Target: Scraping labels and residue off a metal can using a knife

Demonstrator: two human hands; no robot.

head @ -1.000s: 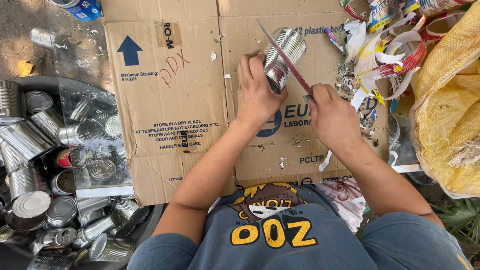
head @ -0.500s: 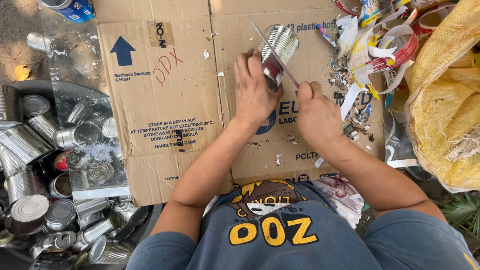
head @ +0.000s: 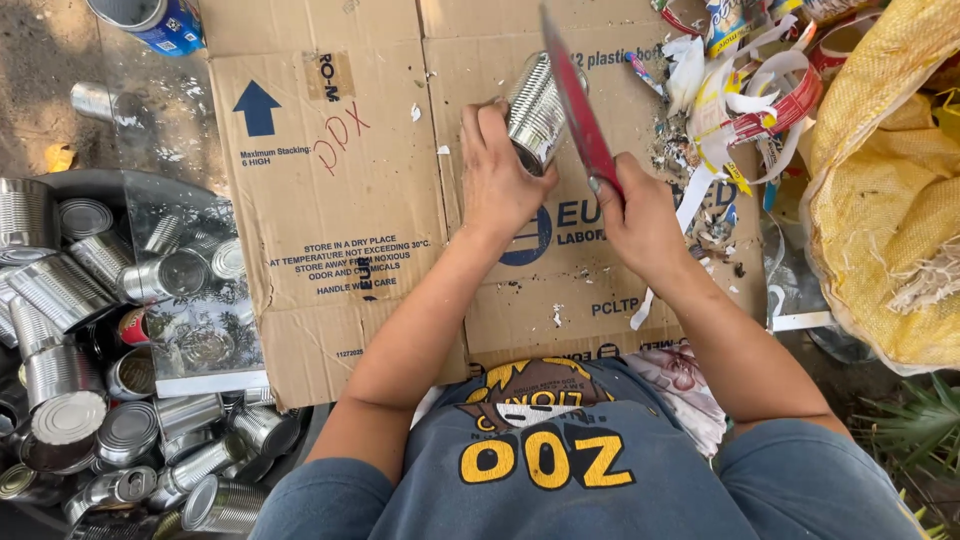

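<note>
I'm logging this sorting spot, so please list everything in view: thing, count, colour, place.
tin can: one, silver, on the cardboard, held by the left hand
knife: one, red blade, against the can, in the right hand
cardboard: flattened sheets, brown, centre
bare cans: many, silver, heaped at left
blue can: one, top left
torn labels: a pile, white, red and yellow, upper right
sack: one, yellow, far right
left hand: grips the can
right hand: grips the knife
</note>
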